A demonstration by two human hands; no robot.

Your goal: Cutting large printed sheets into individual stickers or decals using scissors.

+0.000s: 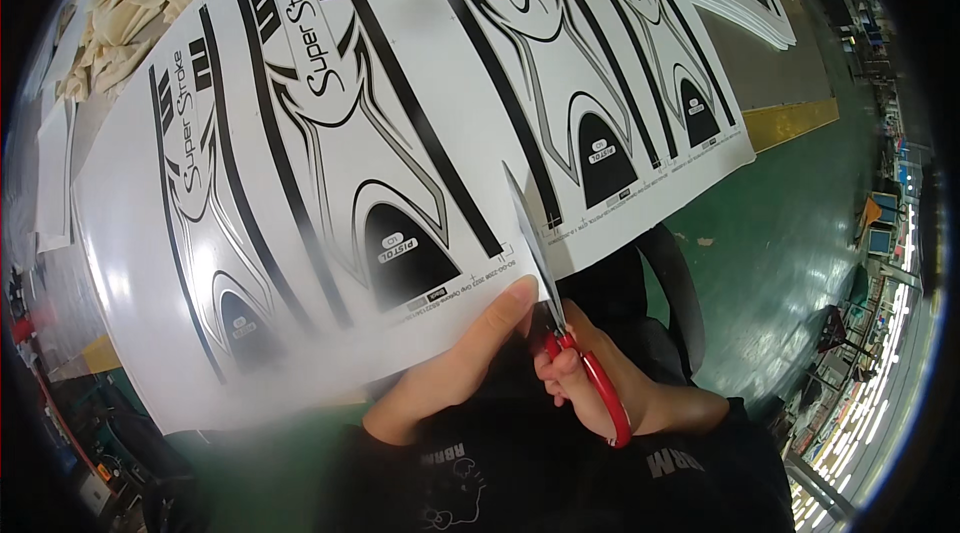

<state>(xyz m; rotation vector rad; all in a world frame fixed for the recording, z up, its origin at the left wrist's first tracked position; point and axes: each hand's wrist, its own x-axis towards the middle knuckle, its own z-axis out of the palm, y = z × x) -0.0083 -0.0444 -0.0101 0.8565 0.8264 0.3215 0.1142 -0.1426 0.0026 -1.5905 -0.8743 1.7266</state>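
A large white printed sheet [420, 158] with black and grey golf-grip graphics and writing covers most of the surface before me. My left hand [487, 330] holds the sheet's near edge, thumb on top, just left of the blades. My right hand [577, 375] is closed around the red handles of a pair of scissors [551, 285]. The blades point away from me over the sheet, between two of the printed patterns. The lower blade is partly hidden, so I cannot tell how far it lies under the sheet.
Crumpled cream-coloured material [142, 15] lies at the upper left. A stack of printed sheets [742, 4] rests on the table at the upper right, near its yellow edge [795, 124]. A black chair [675, 293] stands on the green floor to the right.
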